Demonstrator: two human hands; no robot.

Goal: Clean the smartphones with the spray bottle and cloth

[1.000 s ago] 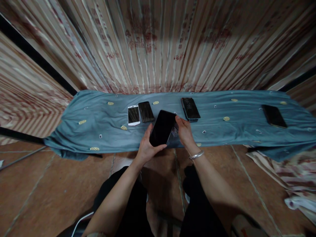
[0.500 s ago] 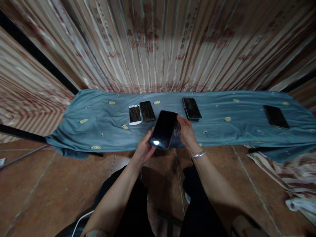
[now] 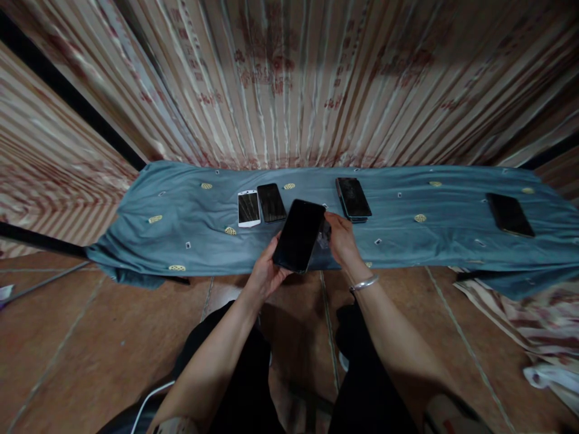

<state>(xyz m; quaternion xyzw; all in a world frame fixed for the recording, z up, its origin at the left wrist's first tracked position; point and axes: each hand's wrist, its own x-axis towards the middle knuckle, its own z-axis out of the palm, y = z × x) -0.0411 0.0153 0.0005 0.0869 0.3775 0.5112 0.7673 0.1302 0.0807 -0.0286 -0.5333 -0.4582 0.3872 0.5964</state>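
My left hand (image 3: pixel 265 276) grips the lower end of a large black phone (image 3: pixel 298 235), its dark screen facing up, held just above the near edge of a blue-grey cloth (image 3: pixel 190 223). My right hand (image 3: pixel 342 241) is closed on a small pale cloth (image 3: pixel 322 235) pressed against the phone's right edge; a silver bangle (image 3: pixel 363 283) circles that wrist. Just beyond lie a white-framed phone (image 3: pixel 248 208) and a black phone (image 3: pixel 271 202) side by side.
A stack of dark phones (image 3: pixel 353 199) lies right of centre on the cloth, and another dark phone (image 3: pixel 510 214) far right. Striped curtains (image 3: pixel 289 84) hang behind. Brown floor tiles (image 3: pixel 81 343) lie below, with patterned fabric (image 3: pixel 529 319) and a white cable (image 3: pixel 145 404).
The held phone tilted and caught a glare half a second ago, then levelled again. Both hands stayed in place while the view drifted slightly.
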